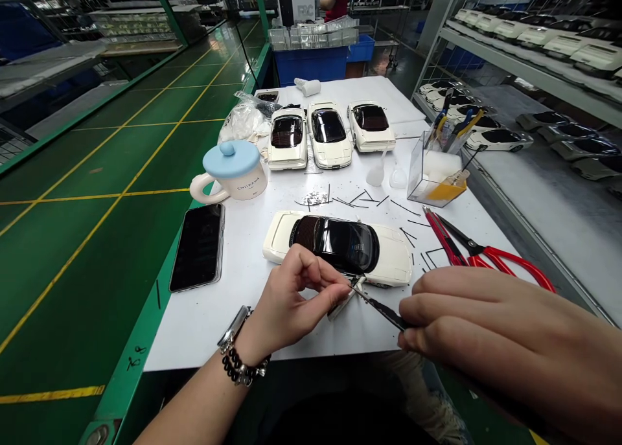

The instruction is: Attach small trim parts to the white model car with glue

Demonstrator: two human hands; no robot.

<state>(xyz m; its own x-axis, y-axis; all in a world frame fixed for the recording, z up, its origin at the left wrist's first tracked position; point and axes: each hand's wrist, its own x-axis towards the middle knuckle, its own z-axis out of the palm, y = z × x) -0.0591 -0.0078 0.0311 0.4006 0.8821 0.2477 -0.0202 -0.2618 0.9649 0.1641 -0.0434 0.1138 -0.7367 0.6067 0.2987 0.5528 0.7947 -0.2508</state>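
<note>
Low in the frame, the left hand (291,299) pinches a small pale strip-like part (341,304) between thumb and fingertips, while the right hand (490,331) is closed around thin dark tweezers (376,306) whose tip meets that part. Just beyond them, at centre, a white model car with a glossy black roof (337,244) lies sideways on the white tabletop (243,270), red-handled scissors (481,254) to its right and a black smartphone (198,245) to its left. Farther up stand a cream mug with a light-blue lid (232,171) and three more white model cars (328,134).
</note>
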